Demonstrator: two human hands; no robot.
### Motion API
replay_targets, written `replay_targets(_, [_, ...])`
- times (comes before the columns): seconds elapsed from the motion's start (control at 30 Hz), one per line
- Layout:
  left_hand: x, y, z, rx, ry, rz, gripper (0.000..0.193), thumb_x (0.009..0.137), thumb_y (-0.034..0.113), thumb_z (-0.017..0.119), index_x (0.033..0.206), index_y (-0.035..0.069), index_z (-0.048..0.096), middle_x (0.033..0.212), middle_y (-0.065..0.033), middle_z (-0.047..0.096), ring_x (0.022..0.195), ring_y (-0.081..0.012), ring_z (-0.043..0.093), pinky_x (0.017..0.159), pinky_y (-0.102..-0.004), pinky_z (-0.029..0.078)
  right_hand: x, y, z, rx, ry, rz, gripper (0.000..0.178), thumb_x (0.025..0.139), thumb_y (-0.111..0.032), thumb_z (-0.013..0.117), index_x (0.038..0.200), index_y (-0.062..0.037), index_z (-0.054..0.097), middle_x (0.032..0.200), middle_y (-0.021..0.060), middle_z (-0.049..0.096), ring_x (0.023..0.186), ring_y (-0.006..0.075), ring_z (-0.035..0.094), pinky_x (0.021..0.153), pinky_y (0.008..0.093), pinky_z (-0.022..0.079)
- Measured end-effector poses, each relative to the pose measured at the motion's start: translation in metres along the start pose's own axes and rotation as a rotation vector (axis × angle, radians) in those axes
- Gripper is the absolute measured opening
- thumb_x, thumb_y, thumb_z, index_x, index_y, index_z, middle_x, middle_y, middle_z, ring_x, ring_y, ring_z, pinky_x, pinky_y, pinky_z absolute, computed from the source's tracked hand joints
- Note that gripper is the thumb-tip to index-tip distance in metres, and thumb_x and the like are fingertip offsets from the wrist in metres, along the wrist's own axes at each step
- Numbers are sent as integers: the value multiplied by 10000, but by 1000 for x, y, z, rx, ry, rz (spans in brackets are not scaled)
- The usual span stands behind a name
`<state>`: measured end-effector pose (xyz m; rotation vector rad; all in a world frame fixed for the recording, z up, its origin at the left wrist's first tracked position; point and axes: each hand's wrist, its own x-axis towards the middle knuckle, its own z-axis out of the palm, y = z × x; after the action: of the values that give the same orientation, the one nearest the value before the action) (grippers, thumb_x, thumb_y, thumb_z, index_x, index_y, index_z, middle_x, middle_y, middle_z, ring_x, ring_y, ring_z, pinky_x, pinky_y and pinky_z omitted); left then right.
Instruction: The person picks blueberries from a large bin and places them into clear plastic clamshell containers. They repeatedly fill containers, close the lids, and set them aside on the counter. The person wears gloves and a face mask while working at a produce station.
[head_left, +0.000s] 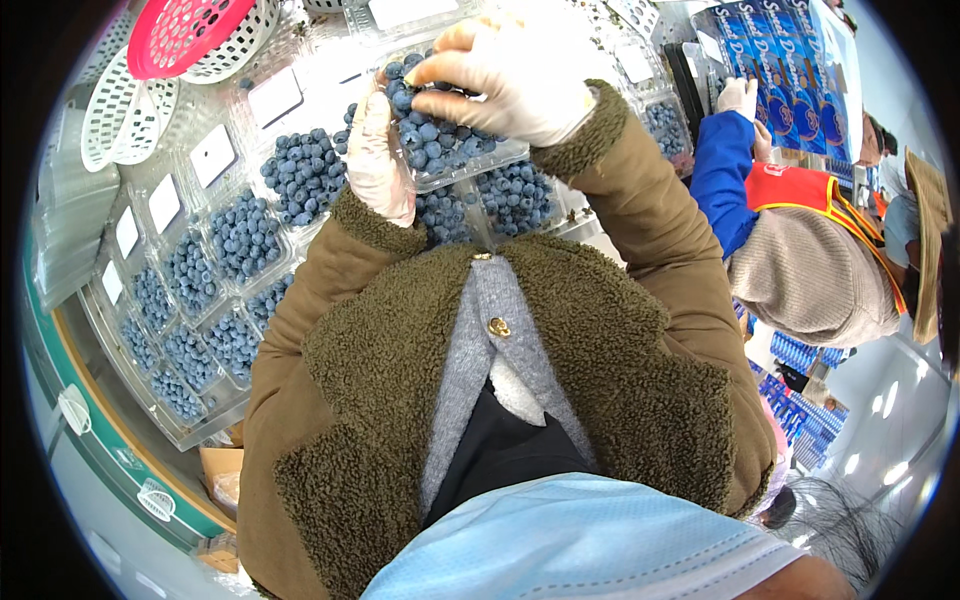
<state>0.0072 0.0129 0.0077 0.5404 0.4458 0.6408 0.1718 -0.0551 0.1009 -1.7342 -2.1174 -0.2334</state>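
Observation:
A clear plastic punnet of blueberries (437,143) stands tilted in front of my chest, over other filled punnets. My gloved left hand (378,165) grips its left side, thumb upward along the wall. From the right, my gloved right hand (505,85) reaches over the punnet. Its fingers are spread and slightly bent, touching the berries near the top; whether a berry lies under the fingertips is hidden. Below the raised punnet, filled punnets (513,196) show part of their berries.
Rows of filled open punnets (245,235) cover the left of the metal table. White baskets (128,112) and a pink one (185,35) stand far left, beside stacked clear plastic (70,215). At right, a co-worker's blue sleeve (722,170) reaches toward blue printed cartons (785,75).

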Motion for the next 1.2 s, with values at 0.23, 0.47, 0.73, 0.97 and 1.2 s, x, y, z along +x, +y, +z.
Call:
replay_targets(0.23, [-3, -8, 5, 69, -53, 71, 497, 1076, 299, 552, 1473, 7, 495, 1359, -103, 615, 1237, -196, 586, 1089, -339, 439, -24, -21, 13, -157, 83, 82, 269, 811, -415, 831, 1030, -268, 781, 1030, -40, 674, 956, 184, 603, 873, 348, 439])
replay_targets(0.47, [-5, -4, 7, 81, -4, 52, 548, 1059, 337, 580, 1483, 3, 491, 1387, -116, 611, 1265, -204, 579, 1105, -351, 441, -35, -9, -7, 261, 111, 191, 160, 867, -157, 762, 1023, -141, 736, 886, 19, 675, 804, 206, 623, 745, 354, 491])
replay_targets(0.73, [4, -4, 0, -38, -46, -92, 546, 1056, 351, 582, 1478, 17, 488, 1382, -120, 600, 1241, -213, 605, 1058, -393, 515, -44, 6, -5, 102, 163, 132, 319, 839, 65, 628, 1112, -69, 722, 878, 108, 676, 765, 299, 659, 688, 390, 533])
replay_targets(0.97, [-1, -1, 5, -15, -55, -73, 539, 1070, 373, 547, 1479, 29, 478, 1345, -135, 613, 1174, -226, 650, 1008, -404, 562, -63, -2, -9, -43, 118, 36, 275, 839, -63, 709, 1053, -227, 766, 1050, -33, 717, 1030, 187, 652, 928, 350, 493])
replay_targets(1.2, [4, -1, -11, -69, -108, -126, 603, 1014, 418, 638, 1476, 69, 470, 1390, -173, 591, 1201, -312, 652, 1010, -483, 583, -71, 3, -29, 123, 289, 130, 320, 757, 67, 633, 997, -108, 754, 952, 82, 714, 882, 291, 677, 775, 377, 532])
